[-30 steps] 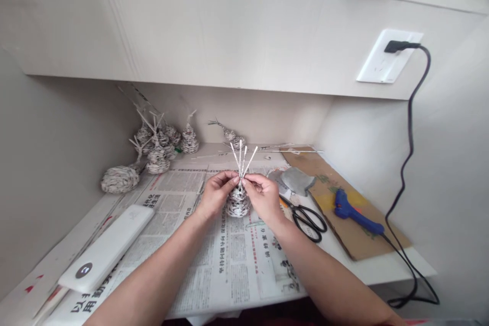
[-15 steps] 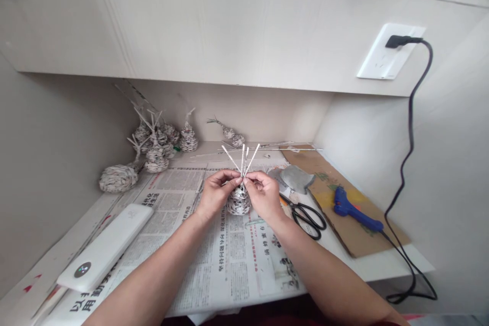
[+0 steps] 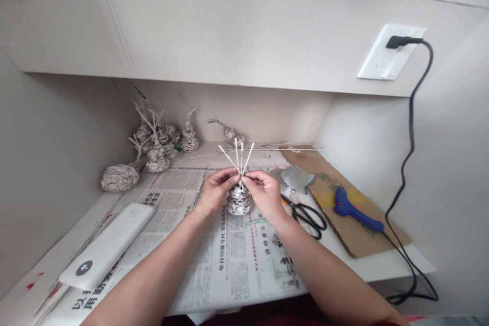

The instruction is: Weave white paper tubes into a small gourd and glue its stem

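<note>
1. Left hand [image 3: 215, 192] and right hand [image 3: 263, 194] pinched closed at the fingertips around the neck of a small woven paper cone [image 3: 238, 199], just where the loose paper sticks [image 3: 237, 157] fan upward.
2. Both grips tight and narrow, thumb against forefinger, nothing else held; pinched there, seemingly, to keep the sticks gathered so the weave does not spring apart.
3. Cone standing upright on the newspaper [image 3: 229, 254], mid-desk, between the two hands, base resting on the sheet, probably for steadiness.
4. Just right of the right hand: black scissors [image 3: 307, 217], within easy reach.
5. Further right, on a cardboard sheet [image 3: 359, 239]: blue glue gun [image 3: 355, 212], cord running to a wall socket [image 3: 389, 53], likely parked on card to spare the desk.
6. Far left, against the back wall: finished woven pieces [image 3: 156, 150], out of the working area.
7. Near left: white power bank [image 3: 109, 244], lying flat on the newspaper.
</note>
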Available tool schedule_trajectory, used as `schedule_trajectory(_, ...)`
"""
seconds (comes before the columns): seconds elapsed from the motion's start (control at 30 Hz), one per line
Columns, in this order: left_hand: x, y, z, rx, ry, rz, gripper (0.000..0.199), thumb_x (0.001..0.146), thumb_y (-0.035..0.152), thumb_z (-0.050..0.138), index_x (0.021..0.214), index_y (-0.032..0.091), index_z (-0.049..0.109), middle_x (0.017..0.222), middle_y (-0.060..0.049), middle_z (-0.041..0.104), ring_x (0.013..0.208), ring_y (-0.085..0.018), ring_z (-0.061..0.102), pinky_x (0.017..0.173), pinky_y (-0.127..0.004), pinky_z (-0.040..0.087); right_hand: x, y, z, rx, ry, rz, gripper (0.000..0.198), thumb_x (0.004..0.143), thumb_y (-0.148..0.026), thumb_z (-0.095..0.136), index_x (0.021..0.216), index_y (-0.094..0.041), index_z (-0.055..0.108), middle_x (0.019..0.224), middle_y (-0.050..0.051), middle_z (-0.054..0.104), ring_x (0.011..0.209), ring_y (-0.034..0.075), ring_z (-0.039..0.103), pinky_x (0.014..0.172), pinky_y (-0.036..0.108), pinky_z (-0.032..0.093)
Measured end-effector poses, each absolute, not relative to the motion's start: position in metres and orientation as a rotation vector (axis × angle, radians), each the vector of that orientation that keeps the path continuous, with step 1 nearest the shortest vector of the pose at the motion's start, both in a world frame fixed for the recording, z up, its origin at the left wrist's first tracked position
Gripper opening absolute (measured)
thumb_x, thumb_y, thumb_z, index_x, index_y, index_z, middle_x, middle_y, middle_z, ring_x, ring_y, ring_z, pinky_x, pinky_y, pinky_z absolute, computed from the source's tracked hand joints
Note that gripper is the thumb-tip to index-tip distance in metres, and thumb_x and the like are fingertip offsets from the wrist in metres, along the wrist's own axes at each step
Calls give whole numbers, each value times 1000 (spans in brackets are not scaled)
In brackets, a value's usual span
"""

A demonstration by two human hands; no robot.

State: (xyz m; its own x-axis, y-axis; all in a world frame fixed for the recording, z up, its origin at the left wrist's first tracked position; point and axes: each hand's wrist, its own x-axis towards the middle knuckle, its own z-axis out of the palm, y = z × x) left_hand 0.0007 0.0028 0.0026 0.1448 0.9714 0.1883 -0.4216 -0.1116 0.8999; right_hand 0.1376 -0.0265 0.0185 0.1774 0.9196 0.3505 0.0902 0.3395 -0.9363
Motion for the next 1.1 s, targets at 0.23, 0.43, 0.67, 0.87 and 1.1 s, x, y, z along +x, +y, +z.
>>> schedule_trajectory(0.23,1,3,4,1033,683,1317,36,64,33,85,94,17,75,87,-7,75,78,-16,65,76,-26,49,140,-22,15,-1042,-1247,864,18,75,-35,72,83,-19,71,79,3,73,68,16,65,61,27,54)
schedule_trajectory(0.43,0,2,5,1040,652,1244,33,66,33,83,93,17,75,88,-6,75,76,-14,65,75,-25,49,142,-19,12,-1033,-1247,850,17,76,-34,70,83,-19,71,77,3,71,65,16,64,59,26,53)
schedule_trajectory(0.67,1,3,1,1152,579,1182,37,72,33,79,103,16,74,101,-9,74,92,-19,66,88,-30,47,145,-19,11,-991,-1345,644,11,79,-30,69,83,-20,72,90,5,71,81,17,67,66,25,54)
schedule_trajectory(0.87,1,6,1,1172,557,1219,34,68,28,82,98,15,72,90,-8,75,83,-17,67,82,-28,50,143,-25,22,-954,-1358,591,18,83,-29,65,97,-21,70,97,6,70,86,17,66,68,26,54)
schedule_trajectory(1.1,-1,4,3,1335,574,1185,26,73,29,78,93,14,72,92,-7,74,86,-18,66,83,-27,49,149,-33,40,-1079,-1527,555,15,82,-32,66,90,-19,69,87,4,69,76,16,64,63,24,49)
